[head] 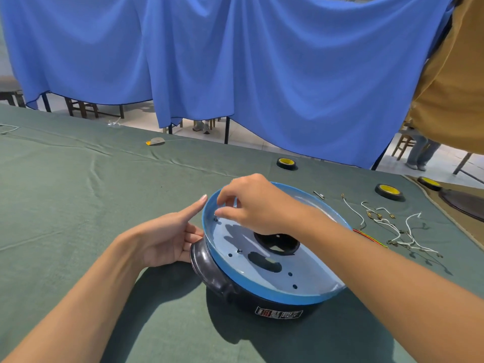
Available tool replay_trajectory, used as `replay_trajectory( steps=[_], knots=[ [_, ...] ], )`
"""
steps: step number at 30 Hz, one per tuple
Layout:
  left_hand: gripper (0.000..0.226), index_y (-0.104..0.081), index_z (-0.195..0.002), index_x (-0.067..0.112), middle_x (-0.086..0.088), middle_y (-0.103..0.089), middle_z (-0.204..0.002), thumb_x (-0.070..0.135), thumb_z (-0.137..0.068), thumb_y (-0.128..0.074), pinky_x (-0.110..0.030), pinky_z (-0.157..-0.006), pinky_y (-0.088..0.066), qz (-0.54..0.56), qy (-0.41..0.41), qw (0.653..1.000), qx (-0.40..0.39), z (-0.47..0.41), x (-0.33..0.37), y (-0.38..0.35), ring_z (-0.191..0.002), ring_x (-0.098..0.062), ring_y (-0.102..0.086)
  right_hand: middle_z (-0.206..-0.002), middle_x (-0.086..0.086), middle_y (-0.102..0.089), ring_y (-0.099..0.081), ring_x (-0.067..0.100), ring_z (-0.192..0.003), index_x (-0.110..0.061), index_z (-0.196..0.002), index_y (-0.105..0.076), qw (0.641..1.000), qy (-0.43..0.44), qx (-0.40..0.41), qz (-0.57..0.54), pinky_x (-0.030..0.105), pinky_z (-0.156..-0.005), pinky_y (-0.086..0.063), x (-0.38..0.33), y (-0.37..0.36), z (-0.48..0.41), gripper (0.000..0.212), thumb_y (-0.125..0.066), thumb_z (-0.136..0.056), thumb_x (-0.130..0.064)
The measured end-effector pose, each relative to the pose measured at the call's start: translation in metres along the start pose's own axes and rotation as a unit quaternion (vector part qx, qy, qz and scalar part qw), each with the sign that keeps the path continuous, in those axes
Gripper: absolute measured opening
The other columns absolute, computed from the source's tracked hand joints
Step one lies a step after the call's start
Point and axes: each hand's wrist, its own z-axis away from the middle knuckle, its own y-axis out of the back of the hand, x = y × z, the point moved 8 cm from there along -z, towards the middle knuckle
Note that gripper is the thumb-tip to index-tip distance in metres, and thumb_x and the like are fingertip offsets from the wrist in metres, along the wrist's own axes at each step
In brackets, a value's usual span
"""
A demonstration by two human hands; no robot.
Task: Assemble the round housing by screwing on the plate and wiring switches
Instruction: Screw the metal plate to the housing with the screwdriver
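A round black housing (220, 279) sits on the green cloth, capped by a shiny plate with a blue rim (309, 273) that has two dark cut-outs and several small holes. My right hand (251, 203) reaches over the plate's far left side, fingertips pinched on a small screw (216, 218) standing in a hole. My left hand (167, 239) rests flat against the housing's left side, fingers spread, index finger touching the plate's rim. Red, yellow and green wires (369, 237) stick out from under my right forearm.
Loose white wires with brass terminals (392, 226) lie right of the housing, with a small metal part (319, 195) beyond. Three rolls of black-and-yellow tape (286, 163) (389, 191) (429, 183) stand farther back. Blue curtain hangs behind the table; a person's legs show far right.
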Motion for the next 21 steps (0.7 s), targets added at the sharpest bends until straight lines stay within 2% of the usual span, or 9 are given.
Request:
replay_trajectory(
  steps=[2, 5, 10, 15, 18, 21],
  knots=[
    [0.08, -0.065, -0.107, -0.003, -0.016, -0.059, -0.081, 0.068, -0.07, -0.067, -0.031, -0.057, -0.056, -0.005, -0.008, 1.0, 0.001, -0.001, 0.001, 0.0, -0.06, -0.023, -0.061, -0.085, -0.002, -0.068, -0.058, 0.017, -0.08, -0.019, -0.095, -0.074, 1.0, 0.002, -0.014, 0.012, 0.041, -0.076, -0.051, -0.002, -0.007, -0.007, 0.023, -0.062, -0.09, -0.038],
    [0.07, -0.067, -0.099, -0.001, -0.014, -0.062, -0.075, 0.064, -0.073, -0.067, -0.03, -0.054, -0.055, 0.0, -0.014, 1.0, -0.001, -0.003, 0.003, -0.002, -0.057, -0.021, -0.062, -0.082, 0.003, -0.069, -0.06, 0.022, -0.078, -0.019, -0.09, -0.075, 0.998, -0.011, -0.037, 0.042, 0.043, -0.073, -0.053, 0.0, -0.015, -0.013, 0.023, -0.06, -0.091, -0.037],
    [0.075, -0.069, -0.098, -0.003, -0.018, -0.065, -0.08, 0.064, -0.066, -0.071, -0.03, -0.054, -0.056, 0.006, -0.012, 1.0, -0.008, -0.004, 0.002, -0.003, -0.057, -0.023, -0.065, -0.085, 0.004, -0.07, -0.061, 0.024, -0.08, -0.024, -0.095, -0.075, 0.998, -0.003, -0.06, 0.034, 0.041, -0.073, -0.054, -0.001, -0.018, -0.019, 0.016, -0.06, -0.089, -0.023],
    [0.081, -0.067, -0.106, -0.006, -0.019, -0.064, -0.083, 0.066, -0.068, -0.069, -0.03, -0.054, -0.056, -0.001, -0.011, 1.0, -0.011, -0.005, 0.001, -0.002, -0.057, -0.023, -0.065, -0.089, 0.003, -0.07, -0.062, 0.025, -0.083, -0.026, -0.093, -0.075, 0.996, 0.016, -0.075, 0.043, 0.043, -0.072, -0.055, -0.002, -0.021, -0.019, 0.027, -0.055, -0.086, -0.008],
    [0.078, -0.069, -0.1, -0.005, -0.017, -0.064, -0.078, 0.065, -0.067, -0.07, -0.029, -0.052, -0.055, 0.003, -0.01, 1.0, -0.006, -0.005, 0.001, -0.002, -0.055, -0.022, -0.064, -0.089, 0.005, -0.069, -0.062, 0.025, -0.083, -0.024, -0.094, -0.075, 0.994, 0.021, -0.088, 0.054, 0.044, -0.072, -0.055, -0.002, -0.025, -0.019, 0.028, -0.054, -0.088, -0.006],
    [0.089, -0.068, -0.11, -0.009, -0.019, -0.064, -0.084, 0.066, -0.062, -0.073, -0.031, -0.054, -0.057, 0.004, -0.012, 1.0, -0.007, -0.005, 0.001, -0.001, -0.059, -0.025, -0.065, -0.088, 0.004, -0.066, -0.061, 0.025, -0.084, -0.021, -0.093, -0.072, 0.989, 0.05, -0.096, 0.1, 0.045, -0.072, -0.054, -0.006, -0.026, -0.022, 0.026, -0.054, -0.087, -0.004]
  ],
)
